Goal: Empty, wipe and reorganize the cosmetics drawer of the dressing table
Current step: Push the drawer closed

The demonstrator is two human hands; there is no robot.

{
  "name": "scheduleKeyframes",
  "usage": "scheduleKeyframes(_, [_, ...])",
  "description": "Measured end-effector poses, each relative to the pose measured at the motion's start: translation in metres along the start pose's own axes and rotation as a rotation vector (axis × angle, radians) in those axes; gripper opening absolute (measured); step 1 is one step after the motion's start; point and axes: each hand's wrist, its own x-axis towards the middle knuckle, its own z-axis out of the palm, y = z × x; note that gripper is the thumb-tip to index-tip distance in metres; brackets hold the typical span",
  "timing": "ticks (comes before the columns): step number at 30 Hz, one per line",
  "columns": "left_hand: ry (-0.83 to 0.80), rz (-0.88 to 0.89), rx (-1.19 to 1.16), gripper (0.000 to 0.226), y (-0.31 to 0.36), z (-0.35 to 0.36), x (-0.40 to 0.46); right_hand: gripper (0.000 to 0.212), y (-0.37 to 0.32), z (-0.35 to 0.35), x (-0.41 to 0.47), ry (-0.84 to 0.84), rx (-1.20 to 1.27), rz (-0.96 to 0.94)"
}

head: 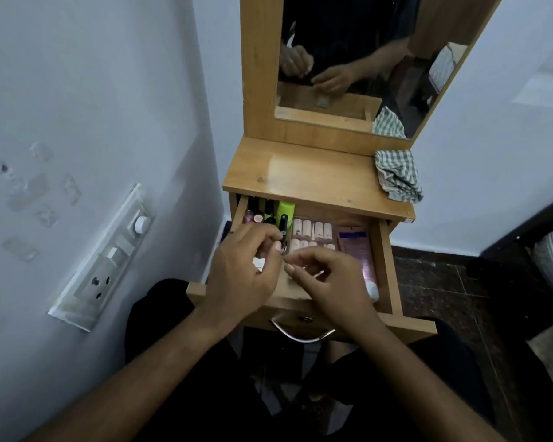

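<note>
Reaching into the pulled-out light wooden drawer (384, 266), both hands work over its contents. The left hand (243, 275) pinches a slim black cosmetic tube (283, 229) between thumb and fingers (276, 247); the right hand (329, 282) hovers just beside it, fingers loosely curled and gripping nothing I can make out. A lime green tube (286, 209) stands at the drawer's back, a lilac tube (358, 253) lies along its right side. A crumpled checked cloth (396, 173) rests on the bench (300, 173).
</note>
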Motion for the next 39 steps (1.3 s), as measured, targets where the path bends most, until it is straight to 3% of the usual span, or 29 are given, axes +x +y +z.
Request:
scheduleKeyframes(5, [-0.116,-0.291,-0.216,0.009,0.017,-0.016,-0.034,0.007,-0.006,-0.006,-0.059,0.022,0.408,0.338])
scheduleKeyframes(9, [-0.237,-0.789,-0.564,0.014,0.017,-0.021,-0.049,0.004,0.000,-0.005,-0.082,-0.042,0.471,0.484])
scheduleKeyframes(13, [-0.589,-1.295,-0.779,0.021,0.018,-0.002,-0.063,0.007,0.021,0.000,-0.097,0.030,0.626,0.832])
scheduleKeyframes(16, [-0.517,-1.519,-0.897,0.027,0.009,0.020,-0.074,0.013,0.039,0.004,-0.096,0.164,0.704,0.989])
scheduleKeyframes(20, [-0.321,-1.544,-0.919,0.016,-0.006,0.039,-0.074,0.007,0.050,0.010,-0.086,0.318,0.792,0.997])
scheduleKeyframes(26, [-0.078,-1.489,-0.956,0.007,-0.014,0.058,-0.066,0.009,0.061,0.022,-0.066,0.421,0.858,0.973])
scheduleKeyframes(35, [0.063,-1.355,-0.895,0.017,-0.032,0.097,-0.017,0.019,0.074,0.030,-0.001,0.577,0.851,0.869])
scheduleKeyframes(39, [0.112,-1.312,-0.875,0.009,-0.040,0.115,0.002,0.023,0.081,0.027,0.027,0.597,0.878,0.860])
